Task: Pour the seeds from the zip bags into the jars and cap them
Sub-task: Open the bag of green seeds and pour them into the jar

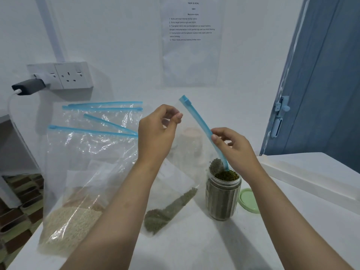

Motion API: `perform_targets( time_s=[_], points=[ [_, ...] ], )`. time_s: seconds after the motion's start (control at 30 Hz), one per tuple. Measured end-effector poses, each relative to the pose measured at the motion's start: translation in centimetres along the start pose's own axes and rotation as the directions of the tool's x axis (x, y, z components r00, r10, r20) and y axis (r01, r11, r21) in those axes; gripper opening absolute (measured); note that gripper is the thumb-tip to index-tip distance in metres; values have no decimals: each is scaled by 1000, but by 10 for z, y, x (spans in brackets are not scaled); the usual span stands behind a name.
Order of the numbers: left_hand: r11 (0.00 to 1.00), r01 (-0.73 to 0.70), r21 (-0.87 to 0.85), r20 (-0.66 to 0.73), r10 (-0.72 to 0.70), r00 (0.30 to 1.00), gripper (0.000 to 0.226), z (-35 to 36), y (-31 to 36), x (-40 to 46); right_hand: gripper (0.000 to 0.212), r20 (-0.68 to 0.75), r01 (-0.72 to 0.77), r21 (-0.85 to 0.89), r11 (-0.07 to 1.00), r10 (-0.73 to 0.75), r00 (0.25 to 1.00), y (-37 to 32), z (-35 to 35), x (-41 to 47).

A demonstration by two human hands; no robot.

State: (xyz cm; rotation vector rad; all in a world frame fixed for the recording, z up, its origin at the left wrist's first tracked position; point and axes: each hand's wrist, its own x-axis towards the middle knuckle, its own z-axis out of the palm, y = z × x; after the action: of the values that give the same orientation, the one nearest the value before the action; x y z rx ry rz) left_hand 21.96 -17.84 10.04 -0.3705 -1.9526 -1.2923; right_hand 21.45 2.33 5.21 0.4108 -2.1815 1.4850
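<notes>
I hold a clear zip bag [190,137] with a blue zip strip tilted over an open clear jar [223,197]. My left hand [157,133] pinches the bag's upper edge. My right hand [231,145] pinches the blue strip just above the jar. The strip's lower end dips into the jar mouth, and green seeds [227,175] fill the jar to the brim. A few green seeds sit in the bag's corner at the mouth. The jar's pale green lid [249,199] lies flat on the white table, right of the jar.
Another bag with green seeds [165,213] lies under my left forearm. Left of it stand bags of pale seeds [68,227] among several zip bags. A second jar [191,141] shows dimly behind the held bag. A white box [315,172] sits at right; wall sockets [64,75] at back left.
</notes>
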Motion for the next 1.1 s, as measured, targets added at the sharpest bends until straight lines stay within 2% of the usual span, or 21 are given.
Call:
perform_targets(
  time_s=[0.13,0.3,0.67,0.93,1.1],
  points=[
    [1000,8,-1,-16,-8,1000,10,-3,-1,-1,11,23,-25,-73,997,27,999,16,-5,-18],
    [999,25,-34,-22,-26,999,15,-5,0,-3,18,-31,-4,-92,996,1,1000,24,-7,-22],
    [994,63,-85,-87,-70,994,8,-22,5,0,12,-38,26,-3,1000,-26,999,10,-8,-9],
    [990,73,-120,-168,-92,982,19,-40,6,4,17,-23,100,8,995,-100,995,-13,-9,9],
    [986,95,-135,-182,-119,976,21,-41,2,0,10,30,42,24,999,-43,999,-5,-9,3]
  ],
)
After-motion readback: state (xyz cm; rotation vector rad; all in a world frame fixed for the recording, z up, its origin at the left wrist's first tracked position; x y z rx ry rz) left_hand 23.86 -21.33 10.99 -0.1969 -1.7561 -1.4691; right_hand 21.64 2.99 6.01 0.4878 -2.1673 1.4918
